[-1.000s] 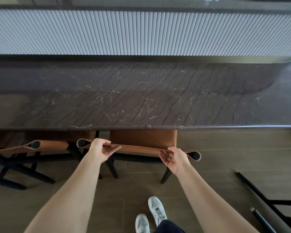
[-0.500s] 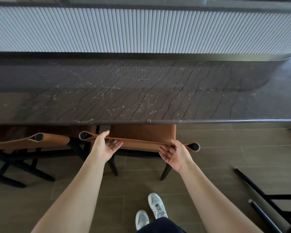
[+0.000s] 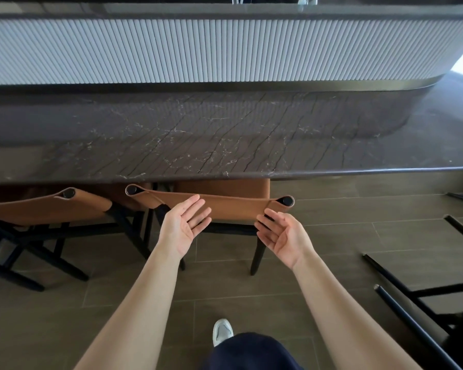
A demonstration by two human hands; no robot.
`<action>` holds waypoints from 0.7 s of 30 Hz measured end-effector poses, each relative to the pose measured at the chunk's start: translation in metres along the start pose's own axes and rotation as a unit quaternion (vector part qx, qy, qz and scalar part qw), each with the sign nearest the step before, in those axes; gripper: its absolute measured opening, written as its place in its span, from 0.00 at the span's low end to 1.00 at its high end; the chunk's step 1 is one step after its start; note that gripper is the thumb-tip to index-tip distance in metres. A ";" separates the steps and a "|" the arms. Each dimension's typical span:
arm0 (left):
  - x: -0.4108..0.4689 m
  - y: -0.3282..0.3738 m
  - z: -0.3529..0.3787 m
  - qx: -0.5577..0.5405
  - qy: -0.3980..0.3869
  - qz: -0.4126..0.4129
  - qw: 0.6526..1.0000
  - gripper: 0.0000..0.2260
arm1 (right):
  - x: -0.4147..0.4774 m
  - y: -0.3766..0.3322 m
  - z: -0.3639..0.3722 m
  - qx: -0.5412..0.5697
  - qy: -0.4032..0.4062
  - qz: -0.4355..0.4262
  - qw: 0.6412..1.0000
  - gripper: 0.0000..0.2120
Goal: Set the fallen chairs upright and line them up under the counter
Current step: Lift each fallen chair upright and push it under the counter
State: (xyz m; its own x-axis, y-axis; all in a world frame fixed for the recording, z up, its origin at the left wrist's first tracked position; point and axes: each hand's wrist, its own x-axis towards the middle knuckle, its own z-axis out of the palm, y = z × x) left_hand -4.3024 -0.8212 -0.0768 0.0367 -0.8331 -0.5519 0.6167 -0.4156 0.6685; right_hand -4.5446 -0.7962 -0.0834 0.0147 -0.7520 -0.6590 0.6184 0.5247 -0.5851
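Both hands have released the chair (image 3: 233, 209): left hand (image 3: 183, 225) and right hand (image 3: 284, 235) hover just behind its backrest, grip apart, palms up. It stands upright, tucked under the bench (image 3: 225, 140), beside a second chair (image 3: 51, 209).

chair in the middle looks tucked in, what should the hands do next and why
Probably turn right toward the fallen chair. Both the left hand and right hand are open, off the middle chair, which stands upright with its seat under the counter; black legs lie on the floor at right.
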 end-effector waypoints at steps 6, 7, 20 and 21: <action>-0.058 -0.039 0.023 0.030 -0.034 0.007 0.999 0.13 | -0.055 -0.005 -0.037 -0.020 -0.003 -0.022 1.000 0.15; -0.069 -0.048 0.026 0.035 -0.037 0.006 0.999 0.13 | -0.067 -0.006 -0.045 -0.023 -0.004 -0.028 0.999 0.15; -0.150 -0.105 0.049 0.077 -0.083 -0.001 0.994 0.12 | -0.157 0.006 -0.111 -0.020 0.005 -0.084 0.996 0.14; -0.155 -0.107 0.051 0.086 -0.088 -0.002 0.992 0.11 | -0.163 0.009 -0.115 -0.014 0.008 -0.090 0.996 0.14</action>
State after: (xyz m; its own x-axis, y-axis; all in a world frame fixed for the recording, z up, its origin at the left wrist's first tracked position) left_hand -4.4139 -0.6663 -0.0371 -0.1127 -0.8764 -0.4682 0.4735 -0.4616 0.7501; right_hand -4.6320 -0.6232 -0.0361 -0.1072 -0.8282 -0.5500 0.5872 0.3937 -0.7072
